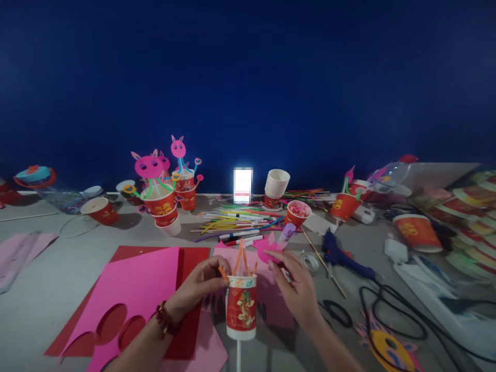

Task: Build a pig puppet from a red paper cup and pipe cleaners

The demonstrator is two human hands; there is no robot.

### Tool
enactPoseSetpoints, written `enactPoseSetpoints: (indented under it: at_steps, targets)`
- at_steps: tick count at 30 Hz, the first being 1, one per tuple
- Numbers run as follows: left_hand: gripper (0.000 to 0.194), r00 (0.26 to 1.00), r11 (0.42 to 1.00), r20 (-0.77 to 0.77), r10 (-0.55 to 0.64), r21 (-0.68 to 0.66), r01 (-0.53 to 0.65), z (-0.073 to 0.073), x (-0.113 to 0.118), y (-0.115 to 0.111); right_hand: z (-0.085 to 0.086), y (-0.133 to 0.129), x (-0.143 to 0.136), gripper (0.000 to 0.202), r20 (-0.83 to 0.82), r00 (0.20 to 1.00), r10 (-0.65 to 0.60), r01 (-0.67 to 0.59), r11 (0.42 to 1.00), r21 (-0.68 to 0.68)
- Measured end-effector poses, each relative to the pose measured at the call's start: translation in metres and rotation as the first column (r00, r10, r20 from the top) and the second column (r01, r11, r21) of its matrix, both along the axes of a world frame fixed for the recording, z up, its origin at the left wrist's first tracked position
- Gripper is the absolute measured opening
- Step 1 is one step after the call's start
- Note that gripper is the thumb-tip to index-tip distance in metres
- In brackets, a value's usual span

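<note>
A red paper cup (241, 310) with a dragon print and white rims stands upright above a white stick (238, 355). Orange pipe cleaners (241, 256) rise from its top, two of them leaning together. My left hand (205, 281), with a beaded bracelet at the wrist, pinches a short orange pipe-cleaner end at the cup's left rim. To the right, my right hand (294, 284) grips a pink paper cutout with pointed ears (264, 251) between thumb and fingers. The cutout is apart from the cup. Just behind it shows a purple-capped tube (287, 233).
Pink paper with round holes (143, 279) lies over red paper at left. Pens and pipe cleaners (240, 219) cover the middle back. Finished cup figures (158, 199) stand back left. A blue glue gun (344, 258) and its black cable lie at right. Stacked cups (277, 183) stand behind.
</note>
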State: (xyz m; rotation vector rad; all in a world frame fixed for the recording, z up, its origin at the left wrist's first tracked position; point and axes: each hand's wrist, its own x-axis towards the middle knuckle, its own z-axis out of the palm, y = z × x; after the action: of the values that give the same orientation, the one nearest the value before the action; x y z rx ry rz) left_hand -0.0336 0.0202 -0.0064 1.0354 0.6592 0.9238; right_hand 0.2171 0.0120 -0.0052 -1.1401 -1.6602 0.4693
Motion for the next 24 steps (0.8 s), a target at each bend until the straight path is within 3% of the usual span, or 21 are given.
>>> enactPoseSetpoints:
  at_steps: [5, 12, 24]
  targets:
    - [0.021, 1.000, 0.999, 0.000, 0.024, 0.032, -0.024, 0.001, -0.002, 0.002, -0.008, -0.006, 0.000, 0.039, -0.155, 0.988, -0.022, 0.005, 0.994, -0.110]
    - [0.022, 0.996, 0.995, -0.001, 0.094, 0.027, -0.094, -0.001, -0.004, 0.007, 0.003, -0.006, -0.004, 0.068, -0.402, 0.915, 0.021, -0.141, 0.952, -0.271]
    - [0.022, 0.999, 0.993, 0.032, 0.000, 0.119, -0.004, 0.002, -0.005, 0.005, 0.006, -0.003, -0.007, 0.062, -0.412, 0.911, 0.008, -0.151, 0.936, -0.316]
